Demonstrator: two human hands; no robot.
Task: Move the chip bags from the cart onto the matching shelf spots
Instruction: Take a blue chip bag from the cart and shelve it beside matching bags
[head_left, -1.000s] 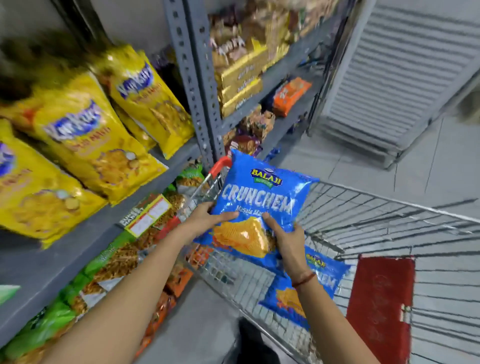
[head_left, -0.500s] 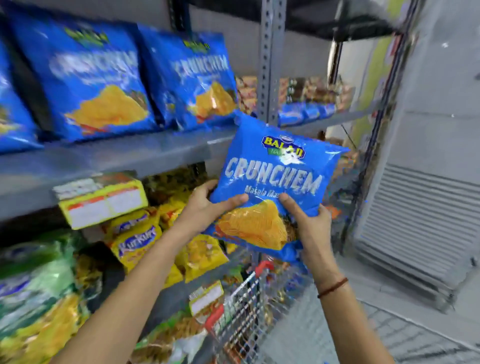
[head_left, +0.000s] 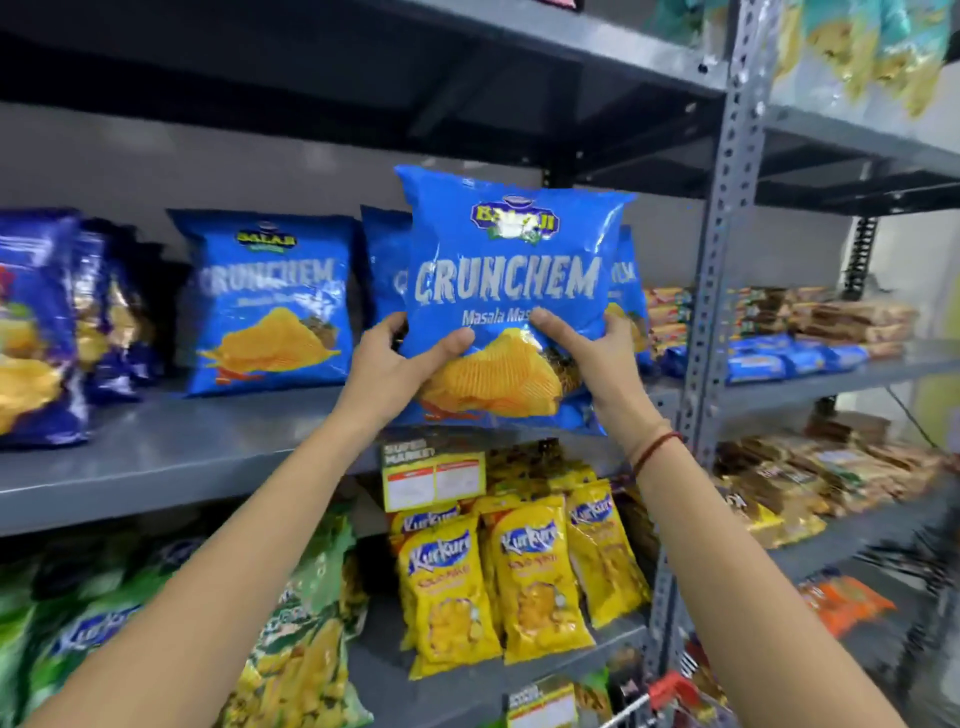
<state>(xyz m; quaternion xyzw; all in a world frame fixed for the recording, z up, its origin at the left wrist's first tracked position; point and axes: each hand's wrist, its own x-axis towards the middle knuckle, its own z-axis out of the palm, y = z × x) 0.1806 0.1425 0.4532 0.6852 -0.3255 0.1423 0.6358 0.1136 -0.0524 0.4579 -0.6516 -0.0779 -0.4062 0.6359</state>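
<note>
Item held: bag (head_left: 506, 291), blue, upright, label facing me, long axis vertical.
Left hand (head_left: 397, 371): I have it clamped on the bag's lower left edge, thumb across the front, fingers (head_left: 387, 327) wrapped behind.
Right hand (head_left: 597, 358): clamped on the lower right edge, thumb on the front; a red thread sits at the wrist.
Bag position: raised in front of the shelf (head_left: 208, 447), bottom seam about level with the front lip, not yet resting on it as far as I can judge.
Key relation: the spot lies straight ahead and slightly up from my hands, beyond the bag; both hands sit equally near, one to each side, so I judge a level push forward would seat it.
Target spot: in front of the matching blue bags (head_left: 382, 265) partly hidden behind the held one.
Count, matching blue bags on the shelf: one in full view at left (head_left: 270, 301), at least two more peeking out behind; the exact number is hidden.
Count, held: one.
Count, dark blue bags (head_left: 36, 322) at far left: at least two, blurred.
Count, yellow bags (head_left: 535, 577) below: three front faces clear, more behind.
Cart (head_left: 670, 691): only a red handle corner shows at the bottom edge; contents unseen.
</note>
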